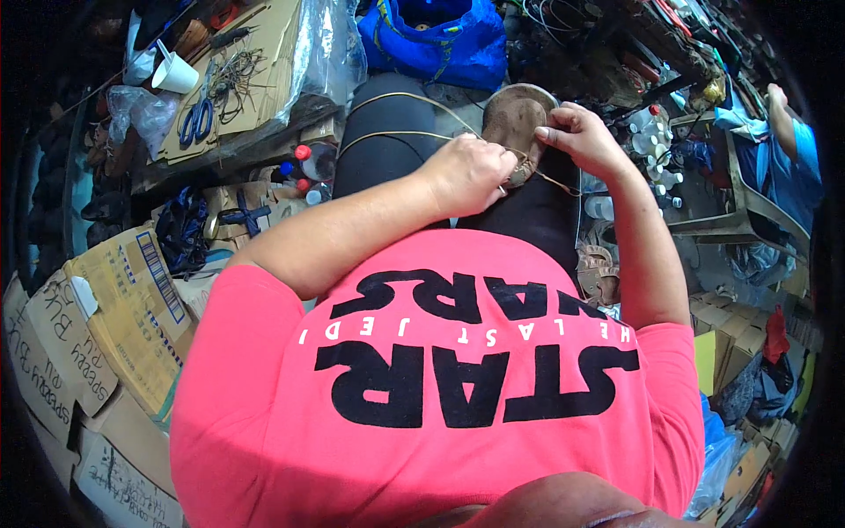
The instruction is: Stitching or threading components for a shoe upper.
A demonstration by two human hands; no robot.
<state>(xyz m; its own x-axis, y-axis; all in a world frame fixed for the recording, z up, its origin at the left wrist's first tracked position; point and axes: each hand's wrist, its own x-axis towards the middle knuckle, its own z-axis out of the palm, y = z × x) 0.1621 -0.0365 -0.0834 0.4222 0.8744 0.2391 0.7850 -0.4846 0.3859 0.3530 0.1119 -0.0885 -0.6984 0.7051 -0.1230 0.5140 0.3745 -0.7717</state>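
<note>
A brown shoe (518,119) with a worn insole and a pale sole edge rests on my right thigh. My left hand (475,173) is closed at the near end of the shoe; its fingertips are partly hidden. Pinched at the shoe's right rim is my right hand (583,141), thumb over the insole side. A thin tan cord (387,135) loops across my left thigh and runs to the shoe beside my left hand. Another short piece of tan cord (556,183) sticks out to the right, below the shoe.
A blue bag (431,44) stands ahead. At left, a board holds blue-handled scissors (197,121) and a white cup (174,74). Bottles (651,141) cluster at right by a plastic chair (739,224). Cardboard boxes (132,308) lie at left. Another person's arm (781,119) shows at far right.
</note>
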